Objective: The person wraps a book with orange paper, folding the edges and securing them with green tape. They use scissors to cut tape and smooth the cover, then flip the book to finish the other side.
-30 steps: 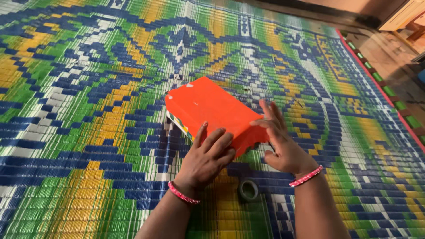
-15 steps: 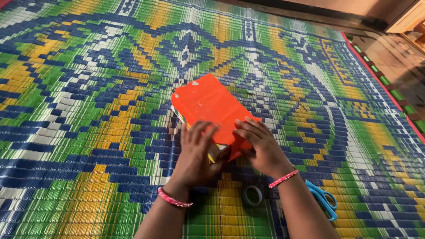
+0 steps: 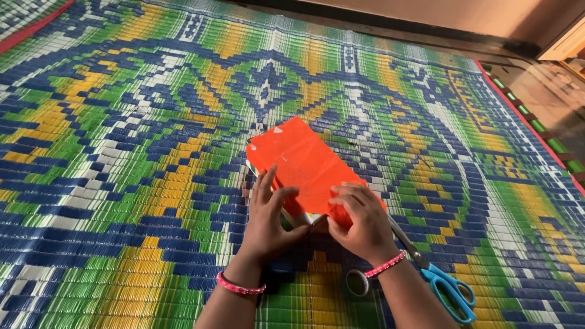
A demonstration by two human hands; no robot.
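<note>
Glossy orange paper wrapping on box (image 3: pixel 304 164), ribbed woven plastic mat (image 3: pixel 122 152), blue plastic-handled metal scissors (image 3: pixel 448 286)

Even, soft light — sharp (edges bowed).
</note>
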